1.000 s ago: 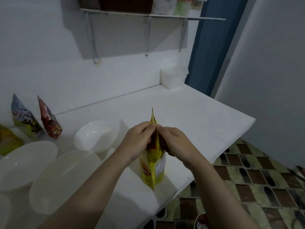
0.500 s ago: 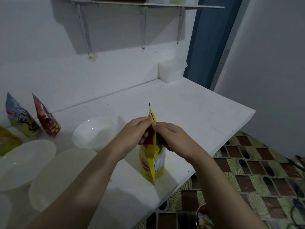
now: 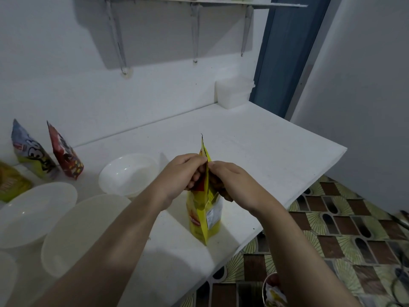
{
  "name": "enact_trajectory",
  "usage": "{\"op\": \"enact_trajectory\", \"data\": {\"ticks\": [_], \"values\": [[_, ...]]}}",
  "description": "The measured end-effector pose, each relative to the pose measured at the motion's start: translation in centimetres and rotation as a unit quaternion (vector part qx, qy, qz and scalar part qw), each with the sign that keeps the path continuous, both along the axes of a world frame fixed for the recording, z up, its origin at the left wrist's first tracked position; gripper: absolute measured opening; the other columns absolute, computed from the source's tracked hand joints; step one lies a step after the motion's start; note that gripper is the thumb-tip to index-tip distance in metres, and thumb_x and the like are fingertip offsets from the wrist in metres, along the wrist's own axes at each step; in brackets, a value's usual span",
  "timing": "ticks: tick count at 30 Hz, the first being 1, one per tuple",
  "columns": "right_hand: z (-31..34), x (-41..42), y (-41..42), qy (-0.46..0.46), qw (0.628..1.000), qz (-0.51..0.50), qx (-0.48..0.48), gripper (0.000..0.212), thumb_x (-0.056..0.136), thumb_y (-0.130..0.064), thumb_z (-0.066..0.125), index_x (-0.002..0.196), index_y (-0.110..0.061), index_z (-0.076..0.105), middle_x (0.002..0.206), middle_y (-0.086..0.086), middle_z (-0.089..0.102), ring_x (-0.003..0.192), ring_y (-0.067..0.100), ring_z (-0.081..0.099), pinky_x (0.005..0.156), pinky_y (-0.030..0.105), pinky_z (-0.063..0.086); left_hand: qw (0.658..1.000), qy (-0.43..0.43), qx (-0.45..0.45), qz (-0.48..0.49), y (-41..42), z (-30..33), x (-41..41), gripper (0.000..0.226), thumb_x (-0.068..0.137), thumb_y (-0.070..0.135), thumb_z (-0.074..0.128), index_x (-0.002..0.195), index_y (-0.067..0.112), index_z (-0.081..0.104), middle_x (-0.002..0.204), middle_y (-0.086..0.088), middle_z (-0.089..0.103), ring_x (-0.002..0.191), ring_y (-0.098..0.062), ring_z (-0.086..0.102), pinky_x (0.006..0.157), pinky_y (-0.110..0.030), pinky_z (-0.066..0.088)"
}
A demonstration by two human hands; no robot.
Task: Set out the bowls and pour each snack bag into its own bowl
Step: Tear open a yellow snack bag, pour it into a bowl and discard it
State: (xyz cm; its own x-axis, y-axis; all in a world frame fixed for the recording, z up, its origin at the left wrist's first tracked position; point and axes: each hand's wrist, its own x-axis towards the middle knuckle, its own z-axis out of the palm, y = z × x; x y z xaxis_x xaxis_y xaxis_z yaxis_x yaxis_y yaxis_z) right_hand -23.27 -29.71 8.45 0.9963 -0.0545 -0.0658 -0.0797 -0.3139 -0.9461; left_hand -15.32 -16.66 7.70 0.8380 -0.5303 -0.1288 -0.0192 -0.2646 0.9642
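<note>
A yellow snack bag [image 3: 204,209] stands upright on the white bench [image 3: 254,151], just right of the frame's centre and near the bench's front edge. Both hands meet at its top. The left hand [image 3: 181,173] pinches the upper edge from the left side, fingers curled round the foil; the right hand [image 3: 230,180] pinches the same edge from the right, fingers curled likewise. So each grip is closed tight on the bag's top seam, thumbs and fingertips almost touching across it. A thin corner of the seam sticks up above the knuckles. Whether the seam is already torn cannot be told from here.

Left of the hands, a small white bowl [image 3: 128,173] sits on the bench, apart from the bag. Two larger translucent bowls lie in the lower left of the frame: one [image 3: 75,235] partly hidden under the left forearm, the other [image 3: 33,213] further left, the two overlapping in view. The rim of another bowl [image 3: 6,273] shows at the left edge.

At the far left, against the wall, stand a blue-and-green snack bag [image 3: 33,156] and, just beside it, a red snack bag [image 3: 65,156], both leaning. A yellow-green bag [image 3: 11,182] is cut off by the frame's left edge.

In the upper middle, a white lidded box [image 3: 234,91] rests at the bench's back corner beside a blue door frame [image 3: 285,56]. A wall shelf [image 3: 199,2] on metal brackets runs along the top. Patterned floor tiles [image 3: 343,229] fill the lower right.
</note>
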Motion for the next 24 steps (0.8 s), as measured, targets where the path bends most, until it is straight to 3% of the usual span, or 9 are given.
{"op": "enact_trajectory", "data": {"ticks": [3, 7, 14, 17, 21, 24], "values": [[-0.1, 0.1, -0.1, -0.005, 1.0, 0.004, -0.003, 0.065, 0.106, -0.025, 0.035, 0.046, -0.039, 0.057, 0.046, -0.018, 0.043, 0.044, 0.0, 0.036, 0.052, 0.016, 0.029, 1.0, -0.005, 0.002, -0.001, 0.1, -0.1, 0.0, 0.038, 0.097, 0.03, 0.049, 0.06, 0.022, 0.049, 0.053, 0.009, 0.043, 0.05, -0.009, 0.037, 0.053, -0.022, 0.034], [-0.4, 0.3, -0.3, -0.015, 1.0, 0.001, -0.018, 0.042, 0.106, -0.027, 0.036, 0.071, -0.02, 0.058, 0.048, -0.017, 0.041, 0.046, 0.001, 0.036, 0.056, 0.02, 0.028, 1.0, -0.013, 0.002, -0.012, 0.3, -0.2, -0.1, 0.042, 0.097, 0.028, 0.049, 0.055, 0.027, 0.05, 0.055, 0.009, 0.044, 0.051, -0.009, 0.039, 0.058, -0.025, 0.037], [-0.8, 0.7, -0.2, -0.027, 0.996, -0.014, -0.079, 0.04, 0.104, -0.028, 0.036, 0.083, -0.001, 0.056, 0.051, -0.014, 0.041, 0.051, 0.004, 0.036, 0.058, 0.025, 0.029, 0.999, -0.008, 0.019, -0.03, 0.2, 0.8, 0.0, 0.034, 0.097, 0.019, 0.046, 0.063, 0.016, 0.051, 0.054, 0.007, 0.049, 0.05, -0.012, 0.045, 0.066, -0.034, 0.042], [-0.6, 0.8, -0.3, -0.028, 0.995, -0.002, -0.099, 0.037, 0.102, -0.025, 0.037, 0.085, 0.0, 0.059, 0.054, -0.012, 0.042, 0.052, 0.006, 0.037, 0.059, 0.028, 0.033, 0.999, 0.015, 0.007, -0.038, 0.4, 0.8, 0.1, 0.038, 0.099, 0.027, 0.049, 0.062, 0.018, 0.05, 0.054, 0.007, 0.049, 0.05, -0.011, 0.045, 0.066, -0.033, 0.042], [0.0, 0.4, -0.4, -0.009, 0.996, 0.014, -0.09, 0.032, 0.096, -0.025, 0.04, 0.074, -0.013, 0.061, 0.058, -0.01, 0.045, 0.054, 0.008, 0.039, 0.058, 0.028, 0.035, 0.999, 0.014, 0.005, -0.044, 0.4, 0.4, 0.0, 0.033, 0.098, 0.024, 0.053, 0.065, 0.017, 0.054, 0.055, 0.006, 0.05, 0.052, -0.011, 0.046, 0.067, -0.033, 0.042], [0.8, 0.3, -0.4, 0.019, 0.993, 0.043, -0.109, 0.033, 0.093, -0.03, 0.045, 0.09, -0.003, 0.063, 0.067, 0.0, 0.048, 0.055, 0.009, 0.042, 0.055, 0.026, 0.039, 0.999, 0.008, 0.006, -0.048, 0.3, 0.3, -0.2, 0.036, 0.096, 0.02, 0.053, 0.06, 0.02, 0.06, 0.056, 0.005, 0.052, 0.058, -0.014, 0.049, 0.07, -0.035, 0.044]]}}
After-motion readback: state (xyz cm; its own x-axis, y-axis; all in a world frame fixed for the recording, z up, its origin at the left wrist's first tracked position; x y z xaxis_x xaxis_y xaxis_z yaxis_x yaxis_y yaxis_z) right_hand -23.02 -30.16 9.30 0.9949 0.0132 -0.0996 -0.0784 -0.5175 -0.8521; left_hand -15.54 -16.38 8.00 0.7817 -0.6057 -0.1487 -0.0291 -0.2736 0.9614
